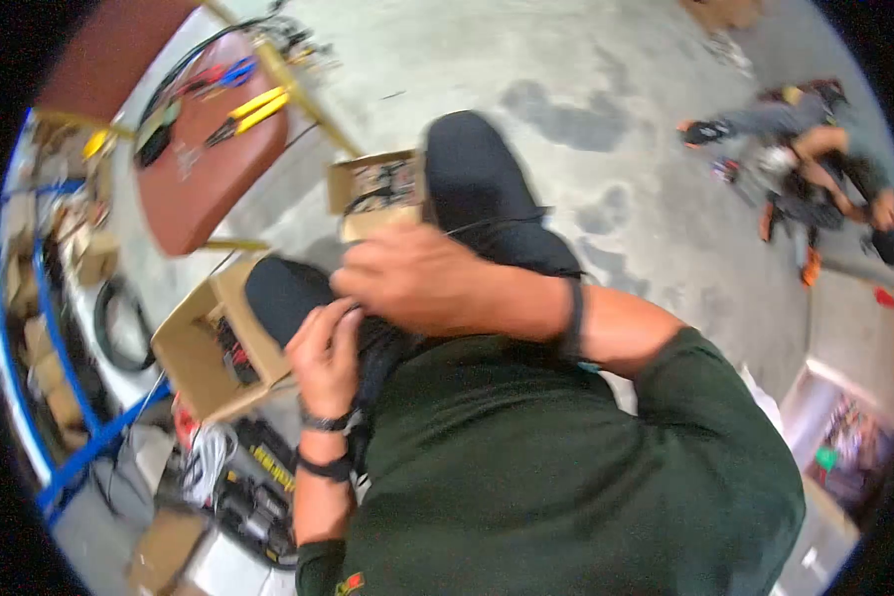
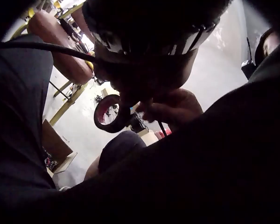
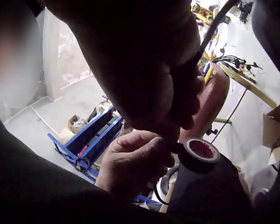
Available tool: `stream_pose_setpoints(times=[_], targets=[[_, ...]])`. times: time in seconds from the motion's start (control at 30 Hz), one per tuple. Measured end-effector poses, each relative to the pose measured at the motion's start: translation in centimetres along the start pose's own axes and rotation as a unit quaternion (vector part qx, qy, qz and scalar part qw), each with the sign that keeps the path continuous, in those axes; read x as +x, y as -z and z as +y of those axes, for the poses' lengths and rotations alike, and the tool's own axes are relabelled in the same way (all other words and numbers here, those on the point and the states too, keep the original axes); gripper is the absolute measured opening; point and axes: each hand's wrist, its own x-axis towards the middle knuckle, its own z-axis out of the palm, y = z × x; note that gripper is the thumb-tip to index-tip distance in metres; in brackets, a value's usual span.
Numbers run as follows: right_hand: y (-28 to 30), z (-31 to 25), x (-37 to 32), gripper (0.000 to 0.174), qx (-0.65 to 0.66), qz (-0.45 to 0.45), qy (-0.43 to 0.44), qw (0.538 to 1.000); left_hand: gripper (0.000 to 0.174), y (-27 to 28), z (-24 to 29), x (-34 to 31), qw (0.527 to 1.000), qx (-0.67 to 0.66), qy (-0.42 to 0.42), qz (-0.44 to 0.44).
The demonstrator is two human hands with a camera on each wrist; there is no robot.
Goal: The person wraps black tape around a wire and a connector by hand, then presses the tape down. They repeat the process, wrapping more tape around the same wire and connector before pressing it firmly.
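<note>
Both hands meet over the lap in the head view. My left hand (image 1: 323, 358) pinches a black cable (image 3: 217, 24) between thumb and fingers. My right hand (image 1: 412, 278) has its fingers curled on the same cable, close against the left fingertips. A roll of black electrical tape (image 3: 201, 155) hangs beside the fingertips in the right wrist view; its inner core looks reddish. The same tape roll (image 2: 107, 114) shows in the left wrist view, near the right fingers (image 2: 172, 109). The hands hide the stretch of cable between them.
A brown chair (image 1: 214, 149) holds yellow-handled pliers (image 1: 261, 107) and other tools. Two open cardboard boxes stand by the knees, one at the left (image 1: 199, 348), one ahead (image 1: 382, 214). Blue shelving (image 1: 70, 348) lies along the left. Another person (image 1: 815, 159) sits at the right.
</note>
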Motion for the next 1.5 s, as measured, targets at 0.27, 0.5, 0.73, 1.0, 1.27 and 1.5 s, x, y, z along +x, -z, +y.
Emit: stream_pose_setpoints(times=[0.27, 0.5, 0.73, 1.0, 1.27, 1.5], targets=[[-3.1, 2.7, -6.0, 0.054, 0.243, -0.042, -0.157, 0.956, 0.011, 0.1, -2.8, 0.4, 0.986, -0.132, 0.098, 0.000], [-5.2, 3.6, -1.9, 0.059, 0.504, -0.104, -0.167, 0.841, 0.013, 0.5, -2.3, 1.4, 0.965, -0.207, 0.155, -0.037], [-7.0, 3.4, -1.6, 0.044, 0.533, -0.159, -0.217, 0.802, 0.013, 1.1, -2.8, 2.5, 0.940, -0.249, 0.224, -0.068], [-7.2, 3.2, -2.1, 0.053, 0.572, -0.145, -0.271, 0.760, 0.016, 2.0, -4.0, 4.4, 0.843, -0.411, 0.328, -0.113], [-6.4, 3.0, -2.1, 0.043, 0.613, -0.150, -0.235, 0.739, 0.016, 1.7, -4.4, 4.5, 0.846, -0.399, 0.337, -0.105], [-7.0, 2.9, -2.3, 0.031, 0.687, -0.119, -0.262, 0.667, 0.016, 1.4, -4.2, 4.4, 0.854, -0.390, 0.332, -0.096]])
